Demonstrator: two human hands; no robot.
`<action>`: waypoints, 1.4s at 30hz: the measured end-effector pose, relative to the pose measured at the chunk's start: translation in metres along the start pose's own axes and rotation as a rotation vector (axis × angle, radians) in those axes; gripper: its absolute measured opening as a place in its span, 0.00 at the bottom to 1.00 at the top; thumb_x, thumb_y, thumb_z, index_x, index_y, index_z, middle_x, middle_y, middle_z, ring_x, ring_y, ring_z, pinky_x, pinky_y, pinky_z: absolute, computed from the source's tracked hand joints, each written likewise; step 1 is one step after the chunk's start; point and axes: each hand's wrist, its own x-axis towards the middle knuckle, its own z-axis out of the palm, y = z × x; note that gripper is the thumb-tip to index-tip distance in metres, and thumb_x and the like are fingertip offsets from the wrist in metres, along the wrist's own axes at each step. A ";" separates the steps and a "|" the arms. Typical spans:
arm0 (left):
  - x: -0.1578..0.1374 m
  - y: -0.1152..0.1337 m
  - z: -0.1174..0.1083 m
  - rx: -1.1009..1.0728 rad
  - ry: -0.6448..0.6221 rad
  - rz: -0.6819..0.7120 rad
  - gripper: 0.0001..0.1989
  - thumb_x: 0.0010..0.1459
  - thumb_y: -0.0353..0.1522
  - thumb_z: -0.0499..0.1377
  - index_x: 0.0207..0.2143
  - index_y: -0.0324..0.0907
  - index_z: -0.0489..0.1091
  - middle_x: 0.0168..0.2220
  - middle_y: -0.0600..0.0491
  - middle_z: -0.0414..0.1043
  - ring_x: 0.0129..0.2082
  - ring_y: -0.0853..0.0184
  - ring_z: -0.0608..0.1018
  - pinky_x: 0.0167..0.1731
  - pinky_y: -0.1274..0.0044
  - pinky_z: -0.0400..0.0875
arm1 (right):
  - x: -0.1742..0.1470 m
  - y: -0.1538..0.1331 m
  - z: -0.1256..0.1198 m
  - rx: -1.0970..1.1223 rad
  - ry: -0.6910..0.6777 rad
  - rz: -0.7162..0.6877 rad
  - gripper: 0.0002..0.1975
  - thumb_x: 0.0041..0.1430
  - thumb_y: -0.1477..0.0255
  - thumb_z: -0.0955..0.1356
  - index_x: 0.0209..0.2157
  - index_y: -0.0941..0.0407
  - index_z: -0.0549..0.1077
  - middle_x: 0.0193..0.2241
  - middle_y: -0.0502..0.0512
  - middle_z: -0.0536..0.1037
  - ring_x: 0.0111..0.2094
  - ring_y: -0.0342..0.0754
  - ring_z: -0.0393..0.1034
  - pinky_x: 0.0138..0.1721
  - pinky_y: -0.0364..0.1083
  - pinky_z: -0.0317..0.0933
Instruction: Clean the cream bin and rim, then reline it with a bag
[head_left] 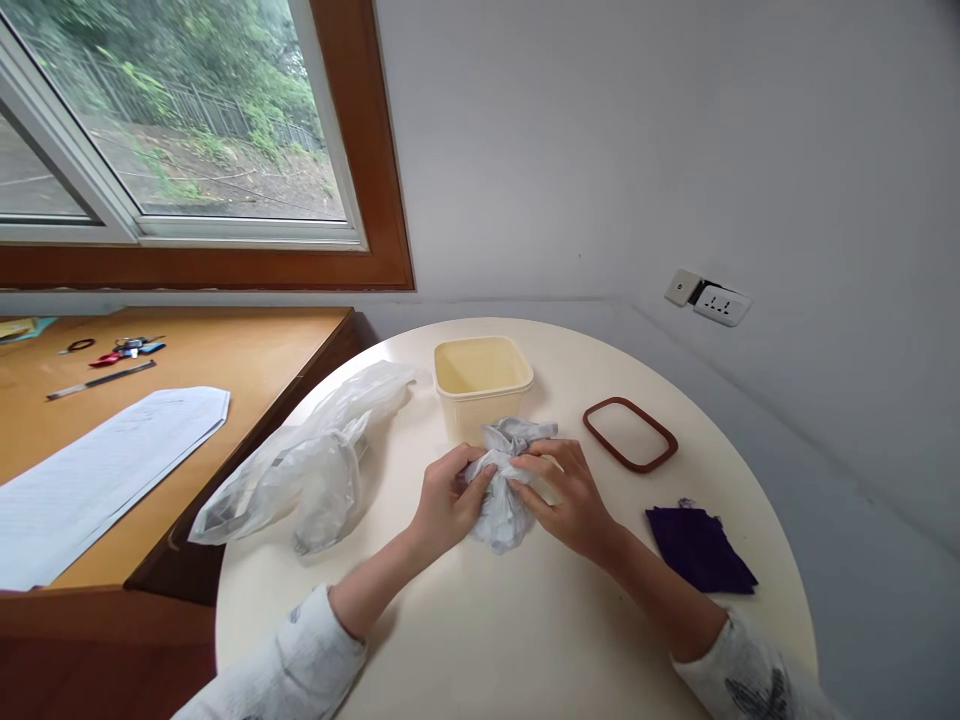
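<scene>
Both hands are on a crumpled whitish plastic bag (501, 520), bunched up just in front of a cream plastic bin (484, 395). My left hand (452, 497) pinches the bag's left side between thumb and fingers. From the right, the fingers of my right hand (568, 495) are bent around the gathered, twisted upper part. Whether anything is inside the bag cannot be seen. The bin stands upright and open at the top, and its lower front is partly covered by the bag and hands.
A loose clear plastic bag (326, 470) sprawls on the round table's left side. To the right lie a brown rounded frame (631, 464) and a dark purple cloth (701, 550). The adjoining wooden desk (292, 350) holds papers (112, 480), keys (133, 347) and a pen (101, 380).
</scene>
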 end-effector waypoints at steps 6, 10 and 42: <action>-0.001 0.003 -0.001 -0.230 -0.083 -0.082 0.12 0.56 0.38 0.56 0.27 0.39 0.67 0.26 0.53 0.64 0.25 0.71 0.66 0.24 0.79 0.60 | -0.001 0.004 -0.001 0.131 0.009 0.042 0.12 0.54 0.79 0.64 0.39 0.50 0.68 0.34 0.53 0.74 0.39 0.49 0.68 0.41 0.52 0.61; 0.003 0.002 -0.004 -0.378 -0.183 -0.191 0.13 0.56 0.40 0.56 0.29 0.38 0.67 0.26 0.54 0.64 0.24 0.72 0.65 0.24 0.80 0.59 | -0.001 0.000 -0.002 0.268 0.011 0.179 0.09 0.54 0.78 0.64 0.36 0.51 0.68 0.33 0.53 0.74 0.37 0.50 0.67 0.40 0.51 0.61; 0.003 0.012 -0.007 -0.567 -0.229 -0.401 0.06 0.53 0.33 0.57 0.31 0.39 0.65 0.25 0.56 0.64 0.23 0.73 0.64 0.23 0.81 0.56 | 0.002 -0.011 0.005 0.766 -0.039 0.654 0.11 0.47 0.81 0.65 0.34 0.54 0.65 0.30 0.48 0.69 0.32 0.43 0.64 0.35 0.42 0.59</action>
